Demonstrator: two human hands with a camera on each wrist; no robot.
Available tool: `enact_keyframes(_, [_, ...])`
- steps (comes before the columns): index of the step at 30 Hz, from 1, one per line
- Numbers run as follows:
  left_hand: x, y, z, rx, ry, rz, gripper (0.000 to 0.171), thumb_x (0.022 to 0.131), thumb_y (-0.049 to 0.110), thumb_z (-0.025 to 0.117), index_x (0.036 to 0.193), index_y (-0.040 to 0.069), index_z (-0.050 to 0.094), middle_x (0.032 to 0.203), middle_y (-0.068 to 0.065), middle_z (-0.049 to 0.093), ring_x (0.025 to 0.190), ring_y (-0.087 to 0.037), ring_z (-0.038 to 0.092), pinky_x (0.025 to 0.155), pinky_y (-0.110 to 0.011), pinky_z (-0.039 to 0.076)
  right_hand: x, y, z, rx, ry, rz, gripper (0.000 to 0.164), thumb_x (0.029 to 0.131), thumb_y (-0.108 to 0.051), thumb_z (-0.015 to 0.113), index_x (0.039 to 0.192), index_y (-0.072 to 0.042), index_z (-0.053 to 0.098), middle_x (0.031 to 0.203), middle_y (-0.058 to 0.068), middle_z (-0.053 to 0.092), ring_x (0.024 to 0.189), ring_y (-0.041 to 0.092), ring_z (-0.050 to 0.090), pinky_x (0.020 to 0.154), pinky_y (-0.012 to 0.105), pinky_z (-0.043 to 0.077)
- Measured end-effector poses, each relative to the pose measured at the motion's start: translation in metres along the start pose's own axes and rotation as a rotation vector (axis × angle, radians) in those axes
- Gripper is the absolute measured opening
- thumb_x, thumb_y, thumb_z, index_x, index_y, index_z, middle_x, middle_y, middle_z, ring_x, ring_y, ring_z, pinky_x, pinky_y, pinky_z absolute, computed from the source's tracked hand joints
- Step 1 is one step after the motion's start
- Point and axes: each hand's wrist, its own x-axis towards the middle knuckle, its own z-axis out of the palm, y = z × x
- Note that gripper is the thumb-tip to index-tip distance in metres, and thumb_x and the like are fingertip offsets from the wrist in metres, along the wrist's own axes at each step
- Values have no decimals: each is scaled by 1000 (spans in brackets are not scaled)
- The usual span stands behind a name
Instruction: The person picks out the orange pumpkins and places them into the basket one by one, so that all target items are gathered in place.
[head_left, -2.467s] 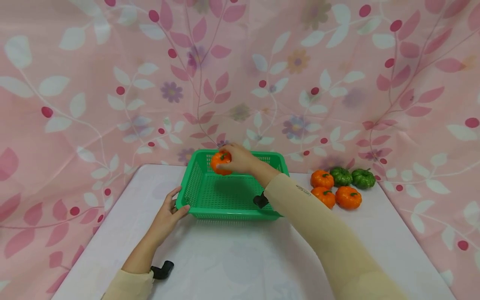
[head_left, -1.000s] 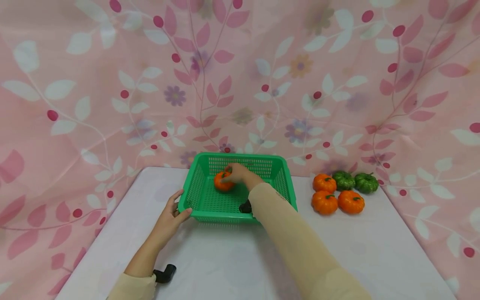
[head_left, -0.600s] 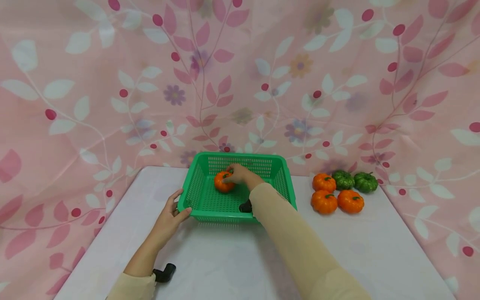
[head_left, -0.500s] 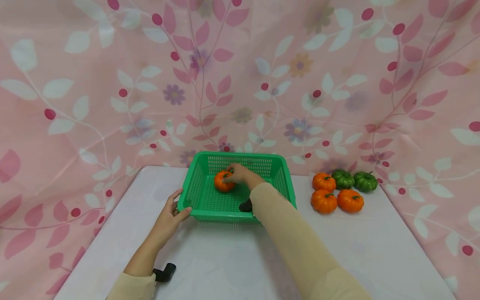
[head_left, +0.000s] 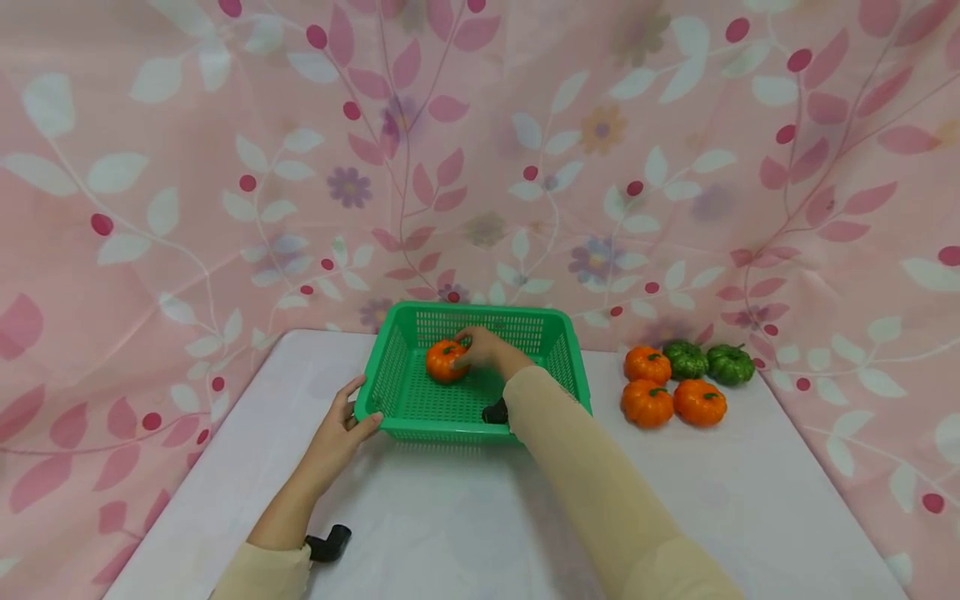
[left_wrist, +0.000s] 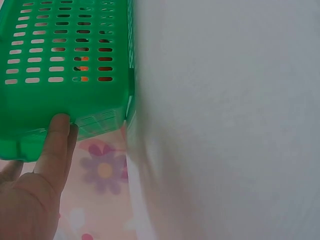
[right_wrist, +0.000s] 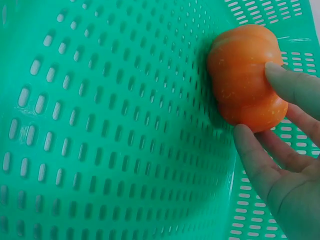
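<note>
A green plastic basket (head_left: 480,428) with slotted walls stands on the white-covered table. My left hand (head_left: 335,435) holds its near left corner, thumb at the rim and fingers against the outer wall; the left wrist view shows fingertips (left_wrist: 61,121) on the green plastic. Inside the basket, a small orange pumpkin (head_left: 446,363) with a green stem sits on the floor towards the back left. My right hand (head_left: 483,348) reaches in beside it. In the right wrist view, the spread thumb and fingers lie loosely at the side of the orange pumpkin (right_wrist: 245,75).
Right of the basket, three orange pumpkins, one of them nearest the front (head_left: 701,402), stand grouped with two green pumpkins (head_left: 730,365). A pink floral cloth (head_left: 480,167) hangs behind the table (head_left: 450,517).
My right hand lowered the orange pumpkin into the basket and its fingers have loosened, shifting slightly right of it. My left hand has stayed at the basket corner.
</note>
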Motion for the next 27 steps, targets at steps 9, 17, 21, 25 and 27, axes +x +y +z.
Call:
enact_keyframes(9, [-1,1,0,0,-3,-7,77,101,22,63,161,21,14,142,-26,44,128,-35,52,100,-32,52,-4,-2,3,19,18,-8,57,91,-13,76,142,-8,52,138,19,51,101,26,62,83,34,57])
enact_keyframes(17, [-1,2,-1,3,-4,-8,77,102,22,62,161,22,13,142,-26,44,129,-35,51,101,-33,51,-6,-4,0,54,-7,-22,58,92,-11,74,144,-7,49,139,20,49,103,31,62,92,43,56])
enact_keyframes(21, [-1,2,-1,-3,0,-4,77,101,21,63,161,21,14,142,-26,44,129,-35,51,100,-33,51,-8,-8,-7,36,-17,-38,58,93,-10,73,145,-7,48,142,22,47,107,36,62,93,46,55])
enact_keyframes(25, [-2,1,0,-5,-1,-7,77,102,20,62,161,20,14,142,-26,45,128,-34,52,100,-31,51,-14,-15,-17,-2,-3,-68,56,95,-11,70,146,-6,48,144,25,45,111,37,61,92,45,56])
enact_keyframes(27, [-2,1,0,-3,-3,-5,76,102,18,61,161,20,14,143,-26,44,128,-34,52,99,-31,52,-19,-19,-23,-15,-4,-89,56,96,-12,69,147,-6,47,146,25,44,113,38,60,93,45,55])
